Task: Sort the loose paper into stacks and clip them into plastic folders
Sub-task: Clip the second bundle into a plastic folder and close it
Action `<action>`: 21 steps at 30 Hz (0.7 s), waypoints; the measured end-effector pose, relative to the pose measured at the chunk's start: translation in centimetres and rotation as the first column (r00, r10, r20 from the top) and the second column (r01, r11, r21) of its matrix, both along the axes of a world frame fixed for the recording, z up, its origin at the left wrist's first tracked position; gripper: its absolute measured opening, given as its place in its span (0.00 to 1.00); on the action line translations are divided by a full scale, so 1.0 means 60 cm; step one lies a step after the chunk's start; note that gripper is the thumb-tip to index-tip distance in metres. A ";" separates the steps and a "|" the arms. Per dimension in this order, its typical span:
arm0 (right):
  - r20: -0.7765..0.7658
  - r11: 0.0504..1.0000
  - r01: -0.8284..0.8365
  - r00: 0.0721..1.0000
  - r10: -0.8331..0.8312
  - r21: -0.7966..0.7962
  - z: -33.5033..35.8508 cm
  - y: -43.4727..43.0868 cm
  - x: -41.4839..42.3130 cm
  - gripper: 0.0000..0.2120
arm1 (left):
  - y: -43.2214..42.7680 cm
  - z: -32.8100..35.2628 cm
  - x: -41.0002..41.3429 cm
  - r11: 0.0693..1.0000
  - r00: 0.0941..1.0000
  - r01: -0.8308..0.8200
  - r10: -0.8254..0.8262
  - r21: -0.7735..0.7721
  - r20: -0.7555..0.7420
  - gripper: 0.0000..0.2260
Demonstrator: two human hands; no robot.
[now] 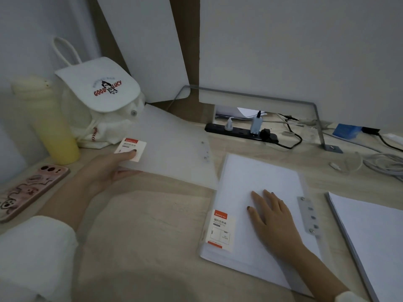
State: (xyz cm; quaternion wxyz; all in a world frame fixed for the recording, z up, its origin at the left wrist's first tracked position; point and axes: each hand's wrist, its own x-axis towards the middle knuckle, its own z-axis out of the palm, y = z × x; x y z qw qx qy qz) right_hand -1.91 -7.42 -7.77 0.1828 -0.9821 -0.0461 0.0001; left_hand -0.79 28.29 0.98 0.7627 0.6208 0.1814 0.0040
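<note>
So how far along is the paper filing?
Done: one paper stack lies in a plastic folder, with the right hand flat on it; I can't tell if it's clipped. In hand: the left hand grips a second folder, apparently empty, with one edge raised. Left: the loose paper pile at the far right.

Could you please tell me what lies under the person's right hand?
The right hand lies flat on a white paper stack in a plastic folder. Whether a clear cover lies between is unclear; the desk beneath is hidden.
</note>
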 end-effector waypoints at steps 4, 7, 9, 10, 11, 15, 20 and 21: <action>-0.067 0.977 0.042 0.997 -0.028 0.208 0.035 0.001 0.004 0.23 | -0.032 0.041 -0.073 0.998 0.991 -0.022 0.029 -0.056 0.133 0.05; -0.090 0.842 0.135 0.991 -0.103 0.522 0.083 0.005 -0.021 0.23 | -0.076 0.055 -0.122 0.993 0.978 -0.017 0.040 -0.117 0.203 0.06; -0.177 0.552 0.133 0.984 0.027 0.823 0.127 -0.002 -0.058 0.27 | -0.117 0.059 -0.150 0.994 0.972 0.006 0.020 -0.109 0.235 0.07; -0.184 0.356 0.130 0.975 0.123 0.926 0.146 -0.012 -0.075 0.26 | -0.139 0.059 -0.159 0.995 0.969 0.022 0.002 -0.096 0.246 0.07; -0.175 0.180 0.141 0.966 0.189 0.974 0.163 -0.025 -0.093 0.24 | -0.162 0.057 -0.166 0.996 0.967 0.043 -0.022 -0.075 0.255 0.08; -0.144 0.099 0.137 0.987 0.069 0.986 0.170 -0.093 -0.137 0.15 | -0.259 0.038 -0.172 0.989 0.960 0.139 -0.145 0.042 0.241 0.07; -0.250 0.139 0.262 0.963 -0.097 0.955 0.123 -0.172 -0.171 0.15 | -0.354 -0.007 -0.166 0.964 0.966 0.197 -0.222 0.179 0.130 0.08; -0.269 0.142 0.284 0.956 -0.119 0.948 0.113 -0.180 -0.174 0.16 | -0.366 -0.016 -0.167 0.961 0.967 0.205 -0.228 0.188 0.111 0.09</action>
